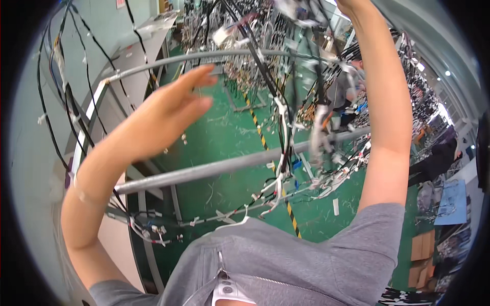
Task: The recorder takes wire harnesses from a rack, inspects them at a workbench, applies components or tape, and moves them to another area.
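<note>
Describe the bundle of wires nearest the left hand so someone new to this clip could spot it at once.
Start at the long grey metal bar crossing the middle of the view over the green floor. Right of the open left hand, a wire bundle hangs down across that bar. Unlike the thin single black wires at the left, it is thick, mixed black and white, with white connectors along it.

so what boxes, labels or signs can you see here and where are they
cardboard boxes: lower right on the green floor, brown, stacked
blue sheet: right edge, above the boxes, flat, blue
white tags: on the hanging wire harnesses up top, small white rectangles
red sign: top left wall, small, mostly cut off
</note>
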### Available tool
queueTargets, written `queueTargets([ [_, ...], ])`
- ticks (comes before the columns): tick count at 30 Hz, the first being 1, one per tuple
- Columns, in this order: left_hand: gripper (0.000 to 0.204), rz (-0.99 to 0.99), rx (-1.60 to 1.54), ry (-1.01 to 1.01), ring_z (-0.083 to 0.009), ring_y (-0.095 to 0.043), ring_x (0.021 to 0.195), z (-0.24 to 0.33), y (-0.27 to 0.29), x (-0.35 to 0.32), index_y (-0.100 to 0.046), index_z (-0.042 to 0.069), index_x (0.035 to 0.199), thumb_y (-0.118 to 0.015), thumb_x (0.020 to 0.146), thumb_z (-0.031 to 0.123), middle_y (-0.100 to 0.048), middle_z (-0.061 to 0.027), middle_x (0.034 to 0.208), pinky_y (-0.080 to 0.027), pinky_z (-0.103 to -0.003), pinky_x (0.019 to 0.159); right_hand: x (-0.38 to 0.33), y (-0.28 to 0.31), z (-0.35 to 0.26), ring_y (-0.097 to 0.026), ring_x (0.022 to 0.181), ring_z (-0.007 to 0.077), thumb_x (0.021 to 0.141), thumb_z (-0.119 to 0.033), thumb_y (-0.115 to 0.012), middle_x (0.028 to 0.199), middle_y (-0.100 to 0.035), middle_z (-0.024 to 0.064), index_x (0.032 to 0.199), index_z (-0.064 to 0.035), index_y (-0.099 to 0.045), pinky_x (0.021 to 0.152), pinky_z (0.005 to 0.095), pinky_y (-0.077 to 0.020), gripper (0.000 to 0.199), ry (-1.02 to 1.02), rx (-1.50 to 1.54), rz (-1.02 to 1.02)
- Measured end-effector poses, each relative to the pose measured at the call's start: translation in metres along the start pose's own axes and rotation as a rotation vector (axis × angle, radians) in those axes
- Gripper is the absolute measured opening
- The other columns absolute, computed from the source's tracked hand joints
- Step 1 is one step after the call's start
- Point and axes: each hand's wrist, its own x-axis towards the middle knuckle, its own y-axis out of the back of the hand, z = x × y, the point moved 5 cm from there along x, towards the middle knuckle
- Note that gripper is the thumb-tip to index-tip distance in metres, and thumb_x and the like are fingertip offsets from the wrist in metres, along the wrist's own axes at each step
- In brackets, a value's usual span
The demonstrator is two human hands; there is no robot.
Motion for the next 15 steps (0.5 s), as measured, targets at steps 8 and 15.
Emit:
queueTargets([
  [8,0.037,0.011,-0.539,0.083,-0.0153,-0.064,0.110,-0.026,-0.060,0.085,-0.061,0.002,0.124,-0.061,0.100,0.030,-0.067,-0.0060,0.116,-0.048,-0.031,0.097,-0.015,-0.011,0.032,-0.061,0.073,0.0147,0.088,-0.026,-0.067,0.090,-0.066,0.0050,0.101,-0.0049,-0.067,0.065,0.0317,-0.0477,0.025,-0.137,0.101,0.123],
  [15,0.033,0.462,-0.561,0.231,-0.0153,-0.069,0.078,-0.043,-0.025,0.011,-0.056,-0.001,0.111,-0.062,0.099,0.029,-0.069,-0.0082,0.098,-0.055,-0.027,0.073,-0.040,0.031,0.089,-0.058,0.081,0.0114,0.091,-0.035,-0.068,0.087,-0.064,-0.0022,0.113,-0.0106,-0.067,0.072,0.0293,-0.0475,0.033,-0.195,0.164,0.219],
])
